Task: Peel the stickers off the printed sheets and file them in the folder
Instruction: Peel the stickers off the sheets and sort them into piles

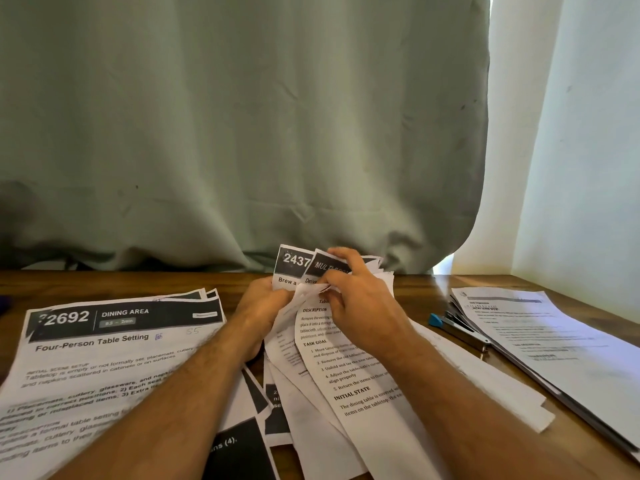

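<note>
Head view | left hand [263, 299] grips the fanned bundle of printed sheets [346, 358] from its left edge | right hand [360, 306] pinches the bundle's top pages, fingers curled over them | bundle raised above wooden table [415, 289] | stapler [457, 329] right of bundle | "2692" sheet [104, 358] left of bundle

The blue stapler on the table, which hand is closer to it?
The right hand. It grips the bunch of sheets at the middle of the table, with the blue stapler off to its right. The left hand holds the same bunch from the far side, farther away.
</note>
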A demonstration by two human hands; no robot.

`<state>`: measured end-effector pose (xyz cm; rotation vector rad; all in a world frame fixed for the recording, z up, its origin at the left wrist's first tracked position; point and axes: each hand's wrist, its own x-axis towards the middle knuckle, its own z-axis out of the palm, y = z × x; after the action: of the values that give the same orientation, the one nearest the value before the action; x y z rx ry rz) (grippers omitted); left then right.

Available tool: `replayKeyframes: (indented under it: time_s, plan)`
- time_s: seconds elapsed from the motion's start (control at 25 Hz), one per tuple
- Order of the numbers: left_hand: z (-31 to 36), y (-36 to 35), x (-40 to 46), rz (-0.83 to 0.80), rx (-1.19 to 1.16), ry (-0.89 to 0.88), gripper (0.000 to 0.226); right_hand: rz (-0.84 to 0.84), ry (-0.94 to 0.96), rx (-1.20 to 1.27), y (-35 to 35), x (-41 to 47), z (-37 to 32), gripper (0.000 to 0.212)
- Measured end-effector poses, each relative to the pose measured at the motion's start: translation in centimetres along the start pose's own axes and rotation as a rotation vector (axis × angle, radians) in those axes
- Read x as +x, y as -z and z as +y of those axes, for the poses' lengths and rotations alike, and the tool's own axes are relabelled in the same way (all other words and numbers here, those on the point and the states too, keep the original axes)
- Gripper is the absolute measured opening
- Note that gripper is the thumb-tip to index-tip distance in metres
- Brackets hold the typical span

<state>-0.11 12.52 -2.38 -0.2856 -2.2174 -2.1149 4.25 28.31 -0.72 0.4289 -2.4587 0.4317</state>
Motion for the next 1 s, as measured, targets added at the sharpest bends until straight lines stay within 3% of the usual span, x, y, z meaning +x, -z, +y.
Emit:
replayKeyframes:
  time_s: [0.32, 0.44, 0.56, 0.72, 1.0]
  plan:
    - [0.1, -0.1, -0.2, 0.007, -0.015, -0.030, 0.008, 0.113, 0.038, 0.096, 0.1, -0.4, -0.3, 0.018]
    - [0.0, -0.2, -0.2, -0.003, -0.041, -0.048, 0.012, 0.129, 0.015, 0.246, 0.2, -0.5, -0.3, 0.020]
    - [0.1, -0.5, 0.0, 0.086, -0.057, -0.090, 0.014, 0.158, 0.014, 0.264, 0.1, -0.4, 0.1, 0.024]
    - [1.5, -0.6, -0.2, 0.317, -0.077, -0.263, 0.014, 0.096, 0.019, 0.159, -0.5, -0.2, 1.1, 0.017]
    - [7.3, 0.3, -3.5, 0.389, -0.100, -0.618, 0.022, -0.065, -0.072, 0.123, -0.6, -0.8, 1.3, 0.021]
